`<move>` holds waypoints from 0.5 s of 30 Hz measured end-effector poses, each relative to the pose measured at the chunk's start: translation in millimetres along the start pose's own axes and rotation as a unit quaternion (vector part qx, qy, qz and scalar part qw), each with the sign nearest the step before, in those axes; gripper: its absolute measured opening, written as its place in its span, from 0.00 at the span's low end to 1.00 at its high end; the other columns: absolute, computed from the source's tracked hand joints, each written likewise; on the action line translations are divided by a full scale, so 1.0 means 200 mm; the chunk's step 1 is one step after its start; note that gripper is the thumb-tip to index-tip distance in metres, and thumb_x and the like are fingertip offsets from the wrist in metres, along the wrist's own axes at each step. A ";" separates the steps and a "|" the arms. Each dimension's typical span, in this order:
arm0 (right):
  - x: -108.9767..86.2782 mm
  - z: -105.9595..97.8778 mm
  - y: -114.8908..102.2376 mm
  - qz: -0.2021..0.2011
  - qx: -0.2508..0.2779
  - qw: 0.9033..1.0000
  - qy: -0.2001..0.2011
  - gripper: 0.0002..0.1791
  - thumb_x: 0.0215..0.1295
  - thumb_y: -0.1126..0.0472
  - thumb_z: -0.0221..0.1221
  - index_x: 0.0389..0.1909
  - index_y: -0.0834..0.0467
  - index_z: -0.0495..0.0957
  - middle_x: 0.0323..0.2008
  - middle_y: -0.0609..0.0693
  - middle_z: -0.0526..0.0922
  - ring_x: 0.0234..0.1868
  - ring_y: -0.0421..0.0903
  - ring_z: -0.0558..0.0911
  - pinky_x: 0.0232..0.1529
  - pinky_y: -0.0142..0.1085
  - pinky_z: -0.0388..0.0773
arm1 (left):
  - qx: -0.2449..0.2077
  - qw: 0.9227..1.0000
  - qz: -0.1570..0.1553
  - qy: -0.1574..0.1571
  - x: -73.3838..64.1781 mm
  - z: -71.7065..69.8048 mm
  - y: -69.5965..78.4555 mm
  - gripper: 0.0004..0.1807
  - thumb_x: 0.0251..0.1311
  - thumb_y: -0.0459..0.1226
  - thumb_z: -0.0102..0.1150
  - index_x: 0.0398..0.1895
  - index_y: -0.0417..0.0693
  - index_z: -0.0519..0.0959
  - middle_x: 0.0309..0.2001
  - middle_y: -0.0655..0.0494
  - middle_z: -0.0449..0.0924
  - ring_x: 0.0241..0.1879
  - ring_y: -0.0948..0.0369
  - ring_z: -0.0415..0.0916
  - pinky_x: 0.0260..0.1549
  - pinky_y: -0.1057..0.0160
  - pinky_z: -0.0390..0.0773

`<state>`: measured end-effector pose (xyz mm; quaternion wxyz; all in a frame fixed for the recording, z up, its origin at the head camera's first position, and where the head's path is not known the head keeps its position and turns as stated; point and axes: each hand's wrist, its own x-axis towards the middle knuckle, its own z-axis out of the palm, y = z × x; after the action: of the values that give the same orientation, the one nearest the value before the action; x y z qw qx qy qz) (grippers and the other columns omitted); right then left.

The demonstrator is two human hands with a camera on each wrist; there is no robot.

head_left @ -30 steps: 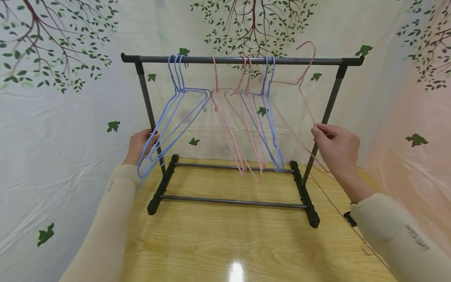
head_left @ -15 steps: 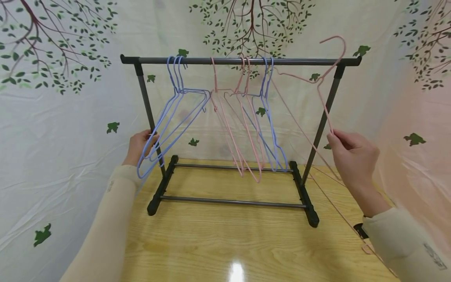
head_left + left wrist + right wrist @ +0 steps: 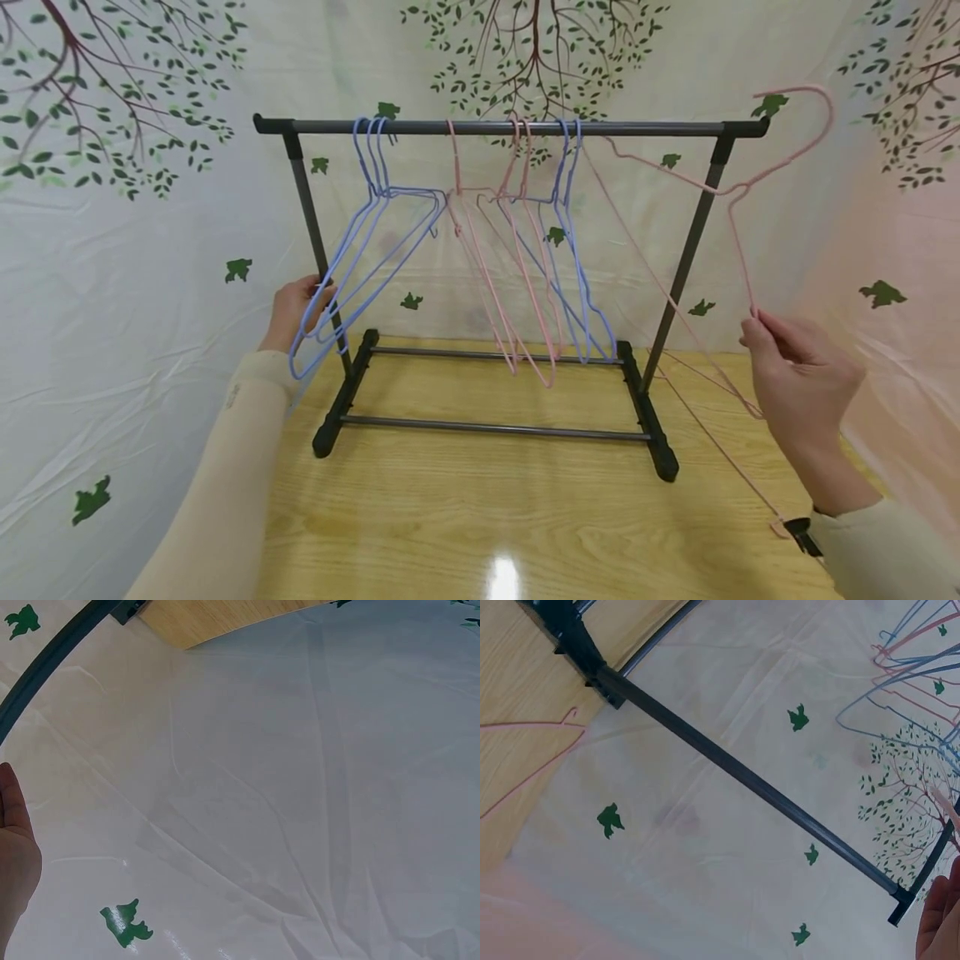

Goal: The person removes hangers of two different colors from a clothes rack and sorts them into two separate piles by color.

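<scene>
My right hand (image 3: 806, 392) pinches the lower shoulder wire of a pink hanger (image 3: 738, 189), right of a black garment rack (image 3: 487, 128). The hanger stands tilted, its hook up beyond the rail's right end. My left hand (image 3: 294, 312) grips the rack's left post (image 3: 311, 221), partly behind the blue hangers (image 3: 352, 233). On the rail hang three blue hangers at the left, pink hangers (image 3: 517, 250) in the middle and two blue hangers (image 3: 577, 258) right of them. Only edges of the left hand (image 3: 16, 855) and right hand (image 3: 941, 919) enter the wrist views.
More pink hangers (image 3: 532, 724) lie on the wooden table (image 3: 465, 517) beyond the right post (image 3: 678, 275). The rack's black feet (image 3: 345, 396) stand on the table. A leaf-printed cloth (image 3: 180, 250) hangs behind and at the sides.
My right hand has moved right and down with the pink hanger, whose hook has swung out past the rail's end. The rightmost blue hangers swayed slightly. My left hand stayed on the post.
</scene>
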<state>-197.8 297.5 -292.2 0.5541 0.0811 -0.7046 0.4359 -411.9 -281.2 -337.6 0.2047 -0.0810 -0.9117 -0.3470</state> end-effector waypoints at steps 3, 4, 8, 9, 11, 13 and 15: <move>-0.01 -0.04 -0.01 -0.015 0.024 0.999 0.019 0.07 0.57 0.74 0.66 0.38 0.70 0.87 0.30 0.35 0.86 0.28 0.27 0.82 0.36 0.18 0.74 | 0.000 1.000 0.004 0.001 -0.01 0.00 0.00 0.25 0.75 0.47 0.50 0.57 0.32 0.77 0.47 0.32 0.81 0.47 0.39 0.77 0.49 0.43 0.73; -0.01 -0.05 -0.01 -0.020 0.023 0.999 0.020 0.07 0.58 0.74 0.66 0.37 0.70 0.87 0.30 0.34 0.86 0.29 0.27 0.82 0.36 0.18 0.74 | 0.000 1.000 0.005 0.003 -0.01 0.00 0.00 0.24 0.75 0.47 0.50 0.56 0.32 0.77 0.47 0.32 0.81 0.46 0.39 0.77 0.48 0.43 0.73; -0.03 -0.10 -0.03 -0.037 0.020 0.999 0.018 0.07 0.58 0.74 0.65 0.37 0.72 0.86 0.31 0.33 0.85 0.30 0.25 0.82 0.36 0.17 0.73 | -0.001 1.000 0.009 0.007 -0.01 0.00 0.00 0.24 0.75 0.46 0.50 0.55 0.32 0.77 0.45 0.33 0.82 0.44 0.40 0.77 0.46 0.44 0.74; -0.04 -0.12 -0.03 -0.041 0.019 0.999 0.018 0.07 0.59 0.74 0.65 0.37 0.73 0.85 0.32 0.33 0.85 0.30 0.25 0.82 0.36 0.17 0.73 | 0.001 1.000 0.009 0.008 -0.02 0.00 0.00 0.24 0.75 0.46 0.50 0.55 0.32 0.77 0.45 0.33 0.82 0.44 0.40 0.78 0.46 0.44 0.74; -0.05 -0.15 -0.03 -0.048 0.024 0.998 0.023 0.07 0.59 0.74 0.65 0.37 0.74 0.84 0.32 0.34 0.85 0.30 0.25 0.82 0.37 0.17 0.73 | -0.001 1.000 0.008 0.009 -0.01 0.01 0.00 0.24 0.75 0.46 0.50 0.55 0.32 0.78 0.45 0.33 0.82 0.44 0.40 0.78 0.46 0.44 0.74; -0.06 -0.18 -0.03 -0.048 0.039 0.998 0.034 0.07 0.59 0.74 0.65 0.36 0.76 0.84 0.31 0.37 0.86 0.30 0.26 0.82 0.37 0.17 0.73 | -0.001 1.000 0.008 0.010 -0.01 0.01 0.00 0.24 0.74 0.47 0.51 0.55 0.33 0.78 0.44 0.33 0.82 0.43 0.40 0.78 0.45 0.44 0.74; -0.07 -0.20 -0.01 -0.045 0.061 0.996 0.048 0.07 0.59 0.75 0.64 0.36 0.78 0.83 0.32 0.43 0.88 0.30 0.28 0.83 0.37 0.18 0.74 | 0.000 1.000 0.010 0.012 -0.01 0.01 0.00 0.24 0.74 0.47 0.50 0.54 0.33 0.78 0.43 0.34 0.82 0.42 0.41 0.78 0.44 0.45 0.74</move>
<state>-162.1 319.7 -302.3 0.6004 0.1254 -0.6451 0.4557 -410.2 -279.7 -339.5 0.2192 -0.0854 -0.9084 -0.3457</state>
